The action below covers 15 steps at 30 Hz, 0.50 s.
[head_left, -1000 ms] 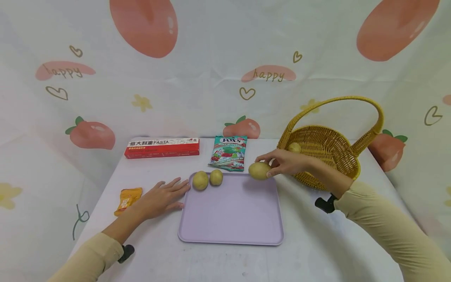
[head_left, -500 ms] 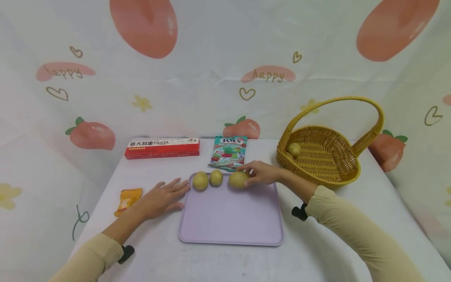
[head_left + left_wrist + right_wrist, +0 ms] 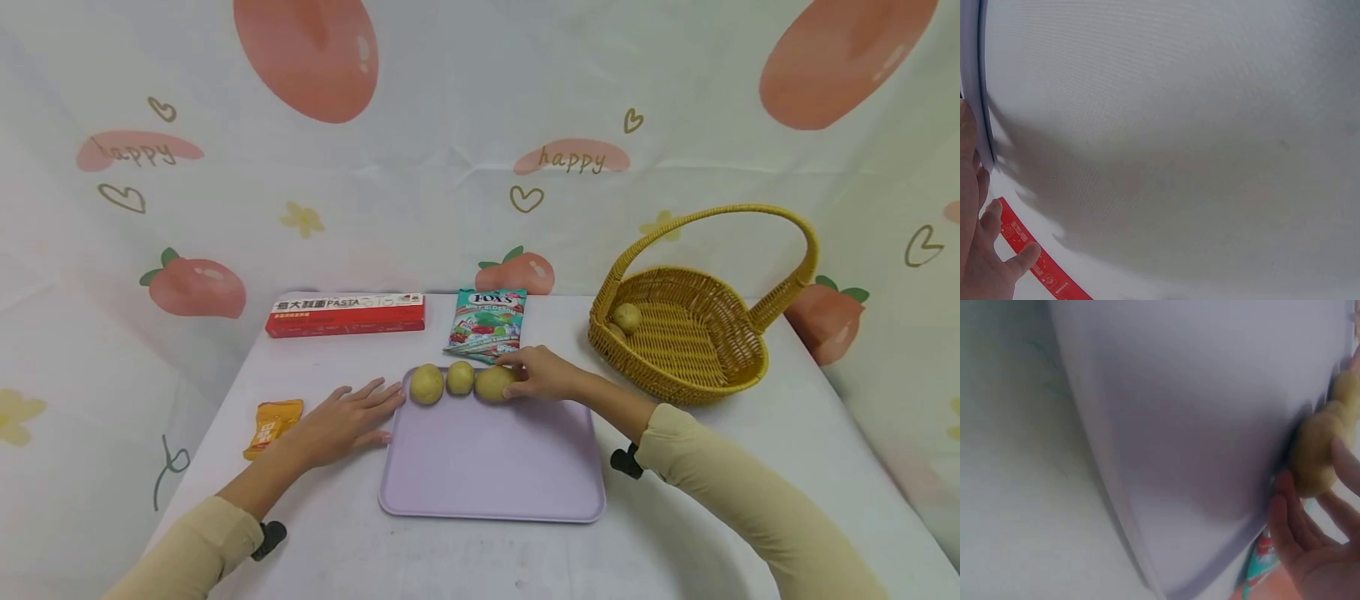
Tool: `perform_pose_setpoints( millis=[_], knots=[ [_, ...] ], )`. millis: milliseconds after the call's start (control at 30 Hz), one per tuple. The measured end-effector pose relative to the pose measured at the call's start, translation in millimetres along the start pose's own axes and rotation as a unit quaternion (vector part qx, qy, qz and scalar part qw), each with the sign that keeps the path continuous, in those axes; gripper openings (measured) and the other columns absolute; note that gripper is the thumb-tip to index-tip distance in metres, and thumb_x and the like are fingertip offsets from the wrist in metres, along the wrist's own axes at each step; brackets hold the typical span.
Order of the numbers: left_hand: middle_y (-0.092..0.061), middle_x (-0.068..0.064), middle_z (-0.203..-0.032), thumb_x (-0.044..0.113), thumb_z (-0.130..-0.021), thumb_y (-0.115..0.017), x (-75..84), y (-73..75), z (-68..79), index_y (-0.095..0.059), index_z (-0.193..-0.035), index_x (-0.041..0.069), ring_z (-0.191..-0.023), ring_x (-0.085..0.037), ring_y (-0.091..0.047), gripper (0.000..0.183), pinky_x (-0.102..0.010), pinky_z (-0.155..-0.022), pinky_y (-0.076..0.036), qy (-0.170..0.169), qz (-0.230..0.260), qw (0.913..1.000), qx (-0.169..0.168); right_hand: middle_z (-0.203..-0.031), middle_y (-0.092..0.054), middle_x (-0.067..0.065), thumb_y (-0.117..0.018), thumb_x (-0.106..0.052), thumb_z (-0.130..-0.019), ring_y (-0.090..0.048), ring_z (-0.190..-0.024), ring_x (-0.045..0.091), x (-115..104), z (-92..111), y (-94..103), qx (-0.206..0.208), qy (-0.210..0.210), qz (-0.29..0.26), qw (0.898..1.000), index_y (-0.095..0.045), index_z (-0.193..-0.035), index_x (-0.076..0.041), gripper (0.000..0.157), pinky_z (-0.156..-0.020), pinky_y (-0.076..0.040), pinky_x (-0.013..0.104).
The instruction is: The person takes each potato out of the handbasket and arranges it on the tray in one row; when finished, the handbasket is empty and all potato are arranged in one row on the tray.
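Along the far edge of the lilac tray (image 3: 491, 458), my right hand (image 3: 546, 373) holds an oval potato (image 3: 493, 385) between thumb and fingers. In the right wrist view the same potato (image 3: 1315, 453) sits close over the tray's rim area, with the thumb on one side. To its left on the tray lie a small round potato (image 3: 461, 378) and a larger one (image 3: 427, 385). My left hand (image 3: 348, 425) rests with spread fingers at the tray's left edge, fingertips right at the rim.
A yellow wicker basket (image 3: 693, 385) with a tall handle stands at right, a potato (image 3: 627, 317) inside and another partly hidden below it. Behind the tray lie a green candy bag (image 3: 487, 321) and a red-and-white pasta box (image 3: 345, 317). An orange packet (image 3: 273, 427) lies at left.
My right hand has carried the potato left from near the basket and brought it down onto the tray's far edge, beside the small potato. The left hand has stayed put.
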<state>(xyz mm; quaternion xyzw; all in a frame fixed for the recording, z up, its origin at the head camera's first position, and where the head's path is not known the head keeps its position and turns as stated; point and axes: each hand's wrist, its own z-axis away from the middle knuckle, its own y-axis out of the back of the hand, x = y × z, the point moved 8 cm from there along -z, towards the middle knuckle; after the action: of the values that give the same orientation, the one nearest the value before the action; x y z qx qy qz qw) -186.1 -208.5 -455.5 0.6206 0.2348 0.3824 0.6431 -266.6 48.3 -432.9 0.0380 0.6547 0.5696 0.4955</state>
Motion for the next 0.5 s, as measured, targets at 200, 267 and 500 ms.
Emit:
perform_pose_setpoints(
  millis=[200,267,500],
  knots=[
    [-0.037,-0.005,-0.159,0.049,-0.096,-0.06,-0.8,-1.2,-0.9,-0.037,-0.155,0.018,-0.147,-0.035,-0.028,0.071,-0.068,-0.108,-0.031,0.002,0.0,1.0,-0.003,-0.095,-0.068,0.004,-0.078,-0.023,-0.087,-0.06,-0.085,0.014,2,2,3.0,0.015,-0.007,0.002,1.0,-0.064,-0.128,-0.002,0.048,-0.078,-0.051,0.03],
    [-0.037,-0.005,-0.159,0.05,-0.096,-0.06,-1.0,-1.8,-0.9,-0.037,-0.155,0.018,-0.147,-0.035,-0.028,0.071,-0.067,-0.108,-0.032,0.002,-0.002,1.0,-0.004,-0.096,-0.069,0.006,-0.077,-0.023,-0.088,-0.064,-0.087,0.015,3,4,6.9,0.014,-0.002,-0.009,1.0,-0.064,-0.128,-0.001,0.048,-0.08,-0.053,0.031],
    [-0.036,-0.004,-0.159,0.05,-0.096,-0.059,-1.4,-2.1,-1.1,-0.037,-0.155,0.018,-0.148,-0.034,-0.028,0.071,-0.067,-0.109,-0.031,0.005,-0.001,1.0,-0.006,-0.111,-0.068,0.021,-0.074,-0.018,-0.09,-0.071,-0.09,0.025,2,23,40.2,0.004,0.018,-0.044,0.999,-0.062,-0.13,0.0,0.045,-0.083,-0.057,0.037]
  ],
)
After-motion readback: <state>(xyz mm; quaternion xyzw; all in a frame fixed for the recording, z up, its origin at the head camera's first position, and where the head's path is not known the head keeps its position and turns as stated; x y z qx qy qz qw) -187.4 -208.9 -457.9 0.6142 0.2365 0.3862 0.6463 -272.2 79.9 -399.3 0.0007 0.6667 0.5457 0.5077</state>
